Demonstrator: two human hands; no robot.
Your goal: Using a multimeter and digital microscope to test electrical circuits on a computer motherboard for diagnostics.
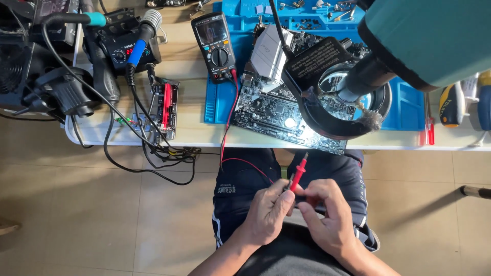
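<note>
Left hand (266,209) and right hand (327,217) pinched together around red probe (298,174), over lap; beyond, white bench (128,134) with circuit board (276,112), multimeter (215,46); beige tiled floor (102,214) below.

Beige tiled floor (102,220) below, crossed by pale grout lines, sunlit and warm. White table (128,135) across the top, edge running from nine to three o'clock. Blue mat (217,105) at twelve. Long dark shadow on tiles at three o'clock. Bright daylight throughout.
</note>
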